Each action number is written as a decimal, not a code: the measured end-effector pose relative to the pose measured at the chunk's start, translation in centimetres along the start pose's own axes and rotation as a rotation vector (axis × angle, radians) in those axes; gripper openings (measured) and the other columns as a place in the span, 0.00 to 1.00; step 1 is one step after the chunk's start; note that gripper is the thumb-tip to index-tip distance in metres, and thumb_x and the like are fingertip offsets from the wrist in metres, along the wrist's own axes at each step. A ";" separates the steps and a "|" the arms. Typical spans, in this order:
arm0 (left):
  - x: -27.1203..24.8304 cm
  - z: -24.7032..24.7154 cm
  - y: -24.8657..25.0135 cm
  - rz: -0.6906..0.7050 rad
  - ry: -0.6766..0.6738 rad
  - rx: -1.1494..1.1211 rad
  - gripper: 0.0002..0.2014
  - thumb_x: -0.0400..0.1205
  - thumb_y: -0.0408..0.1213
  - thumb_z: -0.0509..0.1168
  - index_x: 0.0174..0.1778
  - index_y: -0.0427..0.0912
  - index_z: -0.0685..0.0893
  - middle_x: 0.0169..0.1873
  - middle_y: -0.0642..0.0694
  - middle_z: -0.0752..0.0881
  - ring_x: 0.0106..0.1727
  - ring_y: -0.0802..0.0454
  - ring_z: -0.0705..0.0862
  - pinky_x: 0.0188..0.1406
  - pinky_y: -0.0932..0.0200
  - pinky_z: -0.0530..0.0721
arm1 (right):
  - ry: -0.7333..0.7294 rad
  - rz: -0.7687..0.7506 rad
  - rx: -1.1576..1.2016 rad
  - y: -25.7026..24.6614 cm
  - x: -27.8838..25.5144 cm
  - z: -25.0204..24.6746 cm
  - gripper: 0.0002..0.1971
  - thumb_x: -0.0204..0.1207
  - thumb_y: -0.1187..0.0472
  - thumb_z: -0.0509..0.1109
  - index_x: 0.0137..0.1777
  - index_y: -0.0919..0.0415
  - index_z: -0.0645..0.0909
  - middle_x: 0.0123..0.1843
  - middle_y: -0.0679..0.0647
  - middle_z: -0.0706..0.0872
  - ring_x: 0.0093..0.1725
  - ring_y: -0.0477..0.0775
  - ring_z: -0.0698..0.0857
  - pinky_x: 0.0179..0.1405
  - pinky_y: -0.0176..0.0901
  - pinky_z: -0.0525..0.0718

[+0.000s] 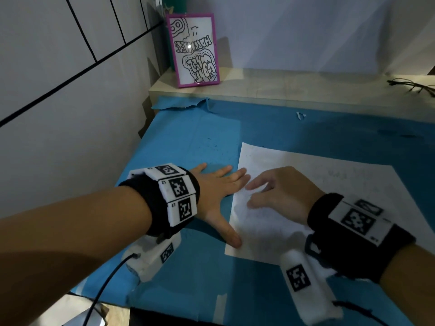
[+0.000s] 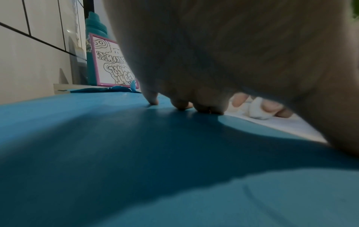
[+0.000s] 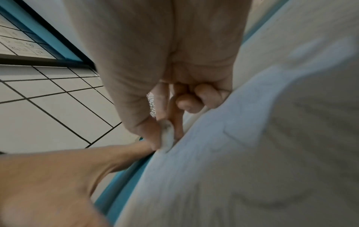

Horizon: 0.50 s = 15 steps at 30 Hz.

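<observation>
A white sheet of paper point(image 1: 317, 189) with faint pencil marks lies on a blue mat point(image 1: 188, 267). My left hand point(image 1: 226, 191) lies flat with spread, straight fingers; its fingertips and thumb press on the sheet's left edge, and its palm rests on the mat. In the left wrist view the fingertips point(image 2: 182, 104) touch the mat. My right hand point(image 1: 266, 191) hovers low over the sheet's left part. It pinches a small white lump point(image 3: 167, 136), perhaps an eraser, between thumb and fingers, with the lump against the paper. The lump point(image 2: 256, 110) also shows past my left fingers.
A pink-framed doodle drawing point(image 1: 193, 49) leans on a pale wooden ledge point(image 1: 270, 90) behind the mat, with a teal bottle point(image 2: 96, 30) behind it. Eyeglasses point(image 1: 414, 87) lie at the ledge's right end. A tiled wall point(image 1: 58, 78) runs along the left.
</observation>
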<state>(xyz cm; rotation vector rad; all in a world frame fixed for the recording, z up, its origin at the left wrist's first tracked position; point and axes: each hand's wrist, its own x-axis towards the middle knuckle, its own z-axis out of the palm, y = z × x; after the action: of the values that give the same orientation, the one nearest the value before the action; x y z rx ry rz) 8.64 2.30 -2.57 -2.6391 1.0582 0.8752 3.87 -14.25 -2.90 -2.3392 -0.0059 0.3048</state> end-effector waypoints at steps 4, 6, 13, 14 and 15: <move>0.1 0.0 -0.1 -0.006 -0.006 0.000 0.64 0.64 0.75 0.66 0.81 0.54 0.29 0.80 0.61 0.29 0.81 0.58 0.31 0.79 0.34 0.36 | -0.069 -0.030 0.060 -0.1 -1.0 1.2 0.09 0.64 0.61 0.78 0.28 0.48 0.84 0.33 0.45 0.88 0.35 0.41 0.85 0.39 0.31 0.78; 0.1 -0.1 -0.1 -0.005 -0.010 0.003 0.64 0.64 0.75 0.66 0.81 0.55 0.29 0.79 0.62 0.29 0.81 0.59 0.31 0.79 0.34 0.36 | -0.042 -0.021 0.039 0.1 -0.4 0.4 0.08 0.65 0.60 0.77 0.30 0.47 0.84 0.35 0.45 0.89 0.39 0.42 0.85 0.40 0.31 0.79; 0.1 0.0 -0.1 -0.006 -0.011 0.002 0.64 0.63 0.76 0.66 0.81 0.55 0.29 0.80 0.62 0.29 0.81 0.59 0.31 0.80 0.35 0.36 | -0.125 -0.046 0.035 -0.2 -0.9 0.5 0.08 0.65 0.61 0.77 0.28 0.48 0.85 0.32 0.42 0.88 0.37 0.40 0.85 0.41 0.32 0.80; 0.1 0.0 -0.1 -0.005 -0.012 -0.001 0.64 0.63 0.76 0.66 0.81 0.55 0.29 0.79 0.63 0.29 0.81 0.60 0.31 0.80 0.35 0.36 | -0.083 -0.033 0.008 0.0 -0.6 0.1 0.07 0.65 0.60 0.77 0.30 0.48 0.86 0.33 0.42 0.88 0.38 0.39 0.84 0.41 0.31 0.79; 0.1 0.0 -0.1 -0.005 -0.013 -0.002 0.64 0.64 0.76 0.65 0.81 0.56 0.29 0.79 0.63 0.29 0.81 0.60 0.31 0.80 0.35 0.36 | -0.020 -0.017 -0.017 0.2 -0.3 -0.2 0.05 0.65 0.59 0.77 0.32 0.47 0.86 0.35 0.42 0.87 0.39 0.39 0.83 0.39 0.30 0.77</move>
<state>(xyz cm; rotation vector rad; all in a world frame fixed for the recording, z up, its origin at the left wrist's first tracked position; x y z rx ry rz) 8.76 2.32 -2.61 -2.6332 1.0469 0.8921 3.60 -14.58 -2.85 -2.3515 -0.0381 0.3207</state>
